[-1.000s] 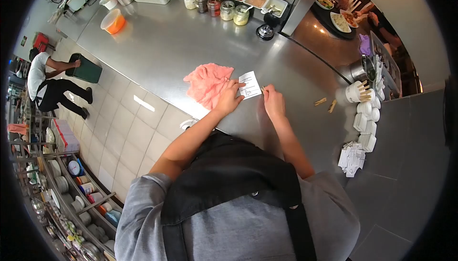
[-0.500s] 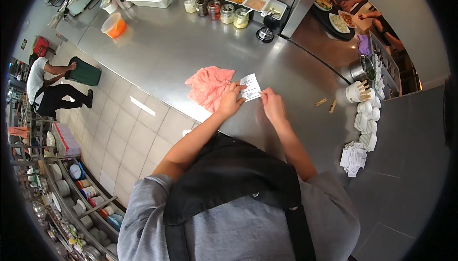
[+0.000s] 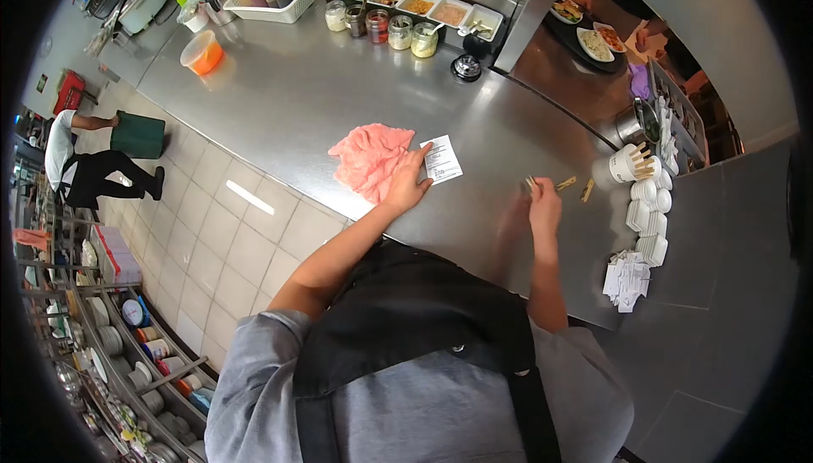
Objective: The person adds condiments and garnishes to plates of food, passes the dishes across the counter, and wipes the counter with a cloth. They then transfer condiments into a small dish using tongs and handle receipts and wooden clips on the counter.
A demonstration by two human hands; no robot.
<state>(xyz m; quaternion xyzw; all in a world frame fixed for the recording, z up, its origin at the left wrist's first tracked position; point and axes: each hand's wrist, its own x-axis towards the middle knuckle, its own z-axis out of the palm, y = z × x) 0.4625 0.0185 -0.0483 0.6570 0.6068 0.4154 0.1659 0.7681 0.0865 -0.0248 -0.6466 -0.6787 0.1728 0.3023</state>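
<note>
A printed paper slip [image 3: 443,160] lies at the near edge of the steel counter, its text facing up. My left hand [image 3: 408,185] holds it by the left edge, thumb and index finger at its lower and upper corners. Under and beside that hand is a crumpled pink cloth [image 3: 370,158]. To the right of the slip, my right hand [image 3: 544,205] is closed in a pinch on a small wooden clothespin [image 3: 532,183], just above the counter. Two more clothespins lie just past it, one nearer [image 3: 566,183] and one farther right [image 3: 588,191].
Sauce jars [image 3: 399,31] and topping trays [image 3: 418,5] line the back, near a silver bell [image 3: 466,67]. An orange-filled tub [image 3: 203,54] stands left. White cups [image 3: 655,194] and a paper stack [image 3: 627,282] sit right. A person moves a green bin [image 3: 140,135] on the floor.
My right hand has moved right, away from the slip toward the loose clothespins, with a clothespin pinched in it. My left hand stays at the slip. The person with the bin has shifted slightly.
</note>
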